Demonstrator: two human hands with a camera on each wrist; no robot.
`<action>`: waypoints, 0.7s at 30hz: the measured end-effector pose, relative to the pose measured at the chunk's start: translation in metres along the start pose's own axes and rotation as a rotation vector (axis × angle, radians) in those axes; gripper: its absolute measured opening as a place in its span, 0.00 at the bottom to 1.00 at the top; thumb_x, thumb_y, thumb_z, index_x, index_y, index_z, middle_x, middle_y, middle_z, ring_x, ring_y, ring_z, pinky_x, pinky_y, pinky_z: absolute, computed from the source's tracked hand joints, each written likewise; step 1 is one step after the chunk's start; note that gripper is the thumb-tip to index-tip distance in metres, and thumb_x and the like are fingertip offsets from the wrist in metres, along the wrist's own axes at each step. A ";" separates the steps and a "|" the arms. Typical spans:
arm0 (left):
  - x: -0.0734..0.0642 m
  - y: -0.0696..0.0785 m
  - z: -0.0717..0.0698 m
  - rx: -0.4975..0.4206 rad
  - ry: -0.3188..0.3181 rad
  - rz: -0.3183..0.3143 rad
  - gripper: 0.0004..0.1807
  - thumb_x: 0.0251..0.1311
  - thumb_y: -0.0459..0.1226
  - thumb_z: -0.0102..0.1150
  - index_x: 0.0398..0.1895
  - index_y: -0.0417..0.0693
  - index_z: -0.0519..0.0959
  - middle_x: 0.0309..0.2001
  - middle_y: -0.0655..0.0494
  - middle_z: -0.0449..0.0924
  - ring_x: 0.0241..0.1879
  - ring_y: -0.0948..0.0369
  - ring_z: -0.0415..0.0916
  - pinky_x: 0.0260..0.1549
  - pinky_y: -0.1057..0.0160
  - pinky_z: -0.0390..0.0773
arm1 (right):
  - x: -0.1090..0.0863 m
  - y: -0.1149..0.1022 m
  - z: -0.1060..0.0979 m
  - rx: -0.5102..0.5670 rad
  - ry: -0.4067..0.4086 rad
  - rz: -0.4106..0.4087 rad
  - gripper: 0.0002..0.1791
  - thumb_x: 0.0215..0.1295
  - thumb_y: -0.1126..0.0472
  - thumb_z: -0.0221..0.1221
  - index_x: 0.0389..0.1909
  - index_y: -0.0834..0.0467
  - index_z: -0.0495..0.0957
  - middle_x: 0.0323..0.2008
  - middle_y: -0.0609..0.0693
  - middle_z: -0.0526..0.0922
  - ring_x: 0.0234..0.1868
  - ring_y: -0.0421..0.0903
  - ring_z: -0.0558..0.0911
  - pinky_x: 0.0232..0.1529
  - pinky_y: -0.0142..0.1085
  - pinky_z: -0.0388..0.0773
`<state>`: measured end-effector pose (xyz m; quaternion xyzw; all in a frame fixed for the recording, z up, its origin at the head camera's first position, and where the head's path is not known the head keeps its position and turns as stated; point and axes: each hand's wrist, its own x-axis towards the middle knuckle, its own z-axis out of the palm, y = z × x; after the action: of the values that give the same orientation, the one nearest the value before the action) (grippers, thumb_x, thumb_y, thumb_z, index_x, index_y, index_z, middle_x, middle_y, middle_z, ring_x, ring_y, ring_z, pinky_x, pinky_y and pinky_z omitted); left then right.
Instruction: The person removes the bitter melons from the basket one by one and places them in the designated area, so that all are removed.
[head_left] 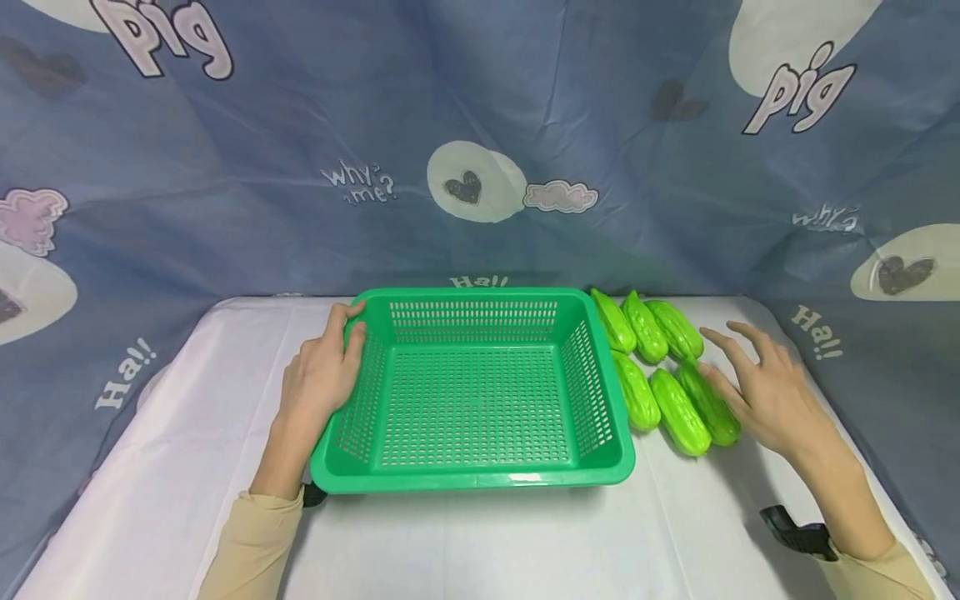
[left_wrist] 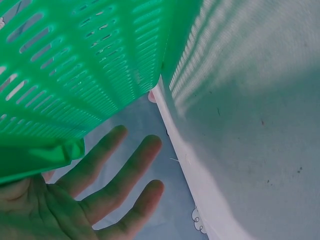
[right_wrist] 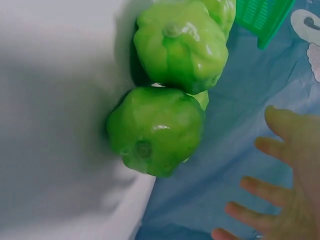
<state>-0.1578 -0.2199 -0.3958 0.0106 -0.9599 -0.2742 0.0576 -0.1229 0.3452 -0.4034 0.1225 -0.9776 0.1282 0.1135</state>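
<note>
A green plastic basket (head_left: pixel 472 479) with slotted walls stands in the middle of the white table, its inside bare. My left hand (head_left: pixel 318 375) holds its left rim, thumb over the edge; in the left wrist view, fingers (left_wrist: pixel 122 185) spread loosely outside the slotted wall. To the basket's right lie several glossy, lumpy green bitter melons (head_left: pixel 680 412), in two rough rows. My right hand (head_left: pixel 772 392) hovers just right of them, fingers spread and holding nothing. The right wrist view shows the rounded end of the nearest bitter melon (right_wrist: pixel 155 132), apart from the hand.
A white cloth (head_left: pixel 525 542) covers the table. Behind and at the sides hangs a blue printed curtain (head_left: pixel 300 125). The basket's far rim and the back melons lie close to that curtain. Black straps (head_left: pixel 798 533) show at the wrists.
</note>
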 end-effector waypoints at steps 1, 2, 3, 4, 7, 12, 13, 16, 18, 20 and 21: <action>-0.001 -0.001 0.000 0.000 -0.002 -0.003 0.29 0.87 0.56 0.32 0.82 0.61 0.63 0.36 0.31 0.88 0.16 0.51 0.72 0.13 0.55 0.69 | 0.001 0.000 0.000 0.007 0.003 0.017 0.29 0.86 0.46 0.53 0.80 0.50 0.66 0.78 0.70 0.62 0.68 0.84 0.66 0.54 0.82 0.61; -0.001 -0.001 0.000 -0.001 -0.004 -0.005 0.29 0.87 0.56 0.32 0.82 0.61 0.63 0.36 0.31 0.88 0.16 0.51 0.72 0.13 0.55 0.69 | 0.002 0.000 0.001 0.011 0.007 0.034 0.29 0.86 0.45 0.53 0.81 0.49 0.66 0.79 0.70 0.61 0.69 0.84 0.65 0.54 0.82 0.60; -0.002 -0.001 0.000 -0.002 -0.005 -0.007 0.29 0.87 0.56 0.32 0.82 0.61 0.63 0.37 0.31 0.88 0.16 0.51 0.72 0.13 0.55 0.69 | 0.002 0.000 0.001 0.013 0.014 0.046 0.30 0.86 0.44 0.52 0.81 0.49 0.66 0.79 0.70 0.61 0.70 0.84 0.64 0.54 0.82 0.59; -0.003 -0.002 0.001 -0.003 -0.006 -0.008 0.29 0.87 0.56 0.32 0.82 0.61 0.63 0.37 0.31 0.88 0.16 0.51 0.72 0.13 0.55 0.69 | 0.003 0.000 0.001 0.014 0.021 0.055 0.30 0.86 0.44 0.52 0.81 0.49 0.66 0.79 0.70 0.61 0.71 0.84 0.63 0.54 0.82 0.59; -0.004 -0.002 0.001 -0.005 -0.003 -0.008 0.29 0.87 0.56 0.32 0.82 0.61 0.63 0.36 0.31 0.88 0.16 0.52 0.72 0.13 0.55 0.68 | 0.005 0.001 0.001 0.009 0.038 0.072 0.31 0.85 0.42 0.52 0.81 0.49 0.66 0.80 0.71 0.59 0.73 0.84 0.61 0.54 0.82 0.57; -0.002 -0.002 0.000 0.001 0.018 -0.007 0.29 0.87 0.57 0.33 0.82 0.61 0.64 0.51 0.31 0.88 0.26 0.43 0.81 0.17 0.51 0.73 | 0.009 0.004 -0.003 -0.006 -0.010 0.099 0.35 0.84 0.38 0.52 0.84 0.45 0.61 0.85 0.68 0.50 0.80 0.83 0.52 0.60 0.84 0.51; -0.002 -0.002 0.000 0.004 0.023 -0.009 0.29 0.87 0.57 0.33 0.82 0.62 0.65 0.57 0.30 0.86 0.33 0.39 0.84 0.19 0.47 0.76 | 0.010 0.005 -0.005 -0.007 -0.030 0.102 0.36 0.83 0.38 0.52 0.85 0.44 0.59 0.86 0.68 0.47 0.81 0.83 0.49 0.62 0.85 0.49; -0.002 -0.001 0.000 0.016 0.055 -0.016 0.30 0.86 0.58 0.32 0.81 0.63 0.67 0.76 0.29 0.69 0.57 0.26 0.79 0.34 0.33 0.81 | 0.011 0.010 -0.009 -0.007 -0.088 0.101 0.39 0.82 0.36 0.53 0.87 0.40 0.55 0.88 0.64 0.42 0.85 0.80 0.40 0.66 0.87 0.43; -0.002 -0.001 0.002 0.023 0.091 -0.019 0.30 0.85 0.60 0.32 0.81 0.64 0.68 0.81 0.28 0.59 0.66 0.21 0.69 0.44 0.24 0.77 | 0.012 0.013 -0.011 -0.009 -0.116 0.093 0.40 0.81 0.36 0.53 0.87 0.39 0.54 0.89 0.62 0.41 0.86 0.77 0.37 0.67 0.88 0.39; -0.001 -0.001 0.003 0.001 0.138 -0.020 0.32 0.85 0.61 0.32 0.81 0.64 0.68 0.84 0.29 0.51 0.70 0.18 0.63 0.50 0.21 0.74 | 0.013 0.016 -0.013 -0.013 -0.137 0.088 0.40 0.81 0.35 0.54 0.87 0.37 0.53 0.89 0.61 0.41 0.87 0.76 0.35 0.67 0.89 0.36; -0.001 -0.002 0.002 -0.020 0.161 -0.020 0.32 0.84 0.62 0.33 0.82 0.64 0.68 0.85 0.30 0.48 0.72 0.19 0.61 0.52 0.20 0.72 | 0.014 0.017 -0.014 -0.017 -0.146 0.086 0.40 0.80 0.35 0.54 0.87 0.37 0.53 0.89 0.61 0.42 0.87 0.76 0.35 0.67 0.90 0.34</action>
<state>-0.1571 -0.2206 -0.3990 0.0419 -0.9492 -0.2825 0.1320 -0.1382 0.3623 -0.3907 0.0886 -0.9887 0.1153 0.0375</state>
